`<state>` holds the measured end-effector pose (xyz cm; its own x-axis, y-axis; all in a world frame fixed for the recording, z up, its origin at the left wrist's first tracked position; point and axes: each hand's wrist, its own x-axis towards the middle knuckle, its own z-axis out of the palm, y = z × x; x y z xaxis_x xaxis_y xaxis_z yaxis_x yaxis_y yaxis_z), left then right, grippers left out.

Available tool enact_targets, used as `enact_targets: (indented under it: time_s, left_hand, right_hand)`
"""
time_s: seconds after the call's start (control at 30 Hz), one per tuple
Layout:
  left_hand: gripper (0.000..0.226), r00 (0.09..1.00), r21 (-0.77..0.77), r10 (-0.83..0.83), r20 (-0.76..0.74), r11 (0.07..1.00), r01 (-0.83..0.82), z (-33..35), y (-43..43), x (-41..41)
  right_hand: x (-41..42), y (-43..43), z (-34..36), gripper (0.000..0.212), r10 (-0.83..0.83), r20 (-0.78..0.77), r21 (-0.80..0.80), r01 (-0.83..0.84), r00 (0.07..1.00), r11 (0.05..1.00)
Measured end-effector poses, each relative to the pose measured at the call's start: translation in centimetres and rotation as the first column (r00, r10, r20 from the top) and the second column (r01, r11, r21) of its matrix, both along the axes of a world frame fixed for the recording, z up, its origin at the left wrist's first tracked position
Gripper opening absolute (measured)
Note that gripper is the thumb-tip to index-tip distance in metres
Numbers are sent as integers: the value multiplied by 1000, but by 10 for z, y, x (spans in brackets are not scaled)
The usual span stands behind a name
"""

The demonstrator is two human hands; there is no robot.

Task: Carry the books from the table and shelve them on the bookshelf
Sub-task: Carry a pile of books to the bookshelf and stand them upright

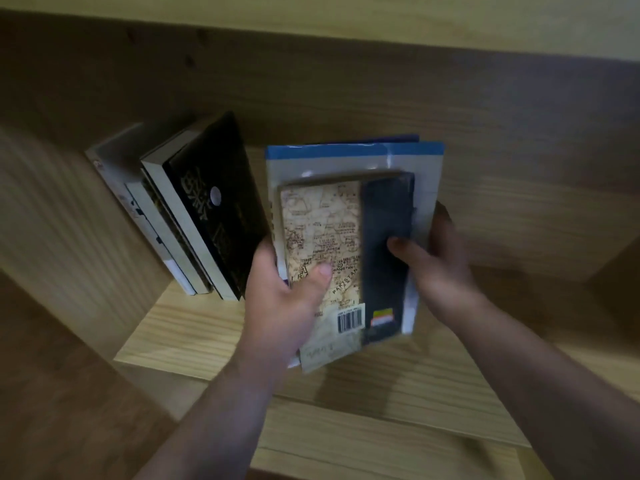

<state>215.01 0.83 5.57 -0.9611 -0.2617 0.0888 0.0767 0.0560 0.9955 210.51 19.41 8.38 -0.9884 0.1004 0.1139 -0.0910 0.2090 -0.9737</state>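
I hold a stack of books [346,220] upright inside a wooden bookshelf compartment. The front one has an old-map cover [322,230] with a barcode and a dark spine; behind it is a larger white book with a blue top edge [353,150]. My left hand [287,299] grips the stack's left side, thumb on the map cover. My right hand [436,261] holds the right side, thumb on the dark spine. Several books [194,209] lean in a row at the left, the nearest one black [221,202].
The pale wooden shelf board [207,327] runs under the books. The compartment's left wall [45,202] and back panel [381,98] enclose it. To the right of the held stack lies open shelf space [519,306]. A lower board [381,427] shows beneath.
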Motion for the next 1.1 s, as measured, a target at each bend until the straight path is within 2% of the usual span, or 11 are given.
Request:
enact_targets:
  time_s: [0.1,0.27,0.33,0.4,0.5,0.6,0.7,0.77,0.93,1.0,1.1]
  left_hand:
    - [54,980,-97,159,-123,980,-171,-5,4,7]
    - [67,926,-107,341,-163,927,-360,-16,0,3]
    - [72,915,-126,369,-167,912,-390,-17,-3,2]
    - [74,925,-171,350,-144,912,-372,-18,-3,3]
    - [79,953,-199,297,-61,932,-304,-25,-7,8]
    - [73,977,-268,212,-17,940,-209,-30,-21,11]
    - [72,989,-365,148,-3,921,-139,-31,-32,6]
    - [71,986,-353,166,-2,922,-156,-31,-37,0]
    - [71,990,-373,129,48,922,-102,-27,-61,-16]
    - [51,996,-445,53,71,895,-16,-22,-75,-16]
    - [35,998,-623,29,55,782,12,-12,-90,-16]
  right_hand:
    - [-14,-12,10,41,76,35,53,-78,996,996]
    - [-18,-44,3,76,13,275,296,-98,961,950]
    - [-10,-59,-7,60,46,372,183,-122,927,975]
    - [-4,-72,-16,22,197,384,-26,-203,902,979]
    - [-6,-86,-26,27,329,309,-217,-271,892,938]
    - [-12,-95,-31,33,382,271,-254,-317,884,914]
    - [-21,-101,-37,30,369,245,-186,-330,897,925]
    - [-26,-104,-43,41,365,211,-113,-348,907,931]
    - [-12,-107,-60,81,459,188,328,-496,868,804]
    - [-10,-115,-67,102,450,190,370,-488,873,790]
    - [-19,-128,-73,101,451,104,356,-457,886,815]
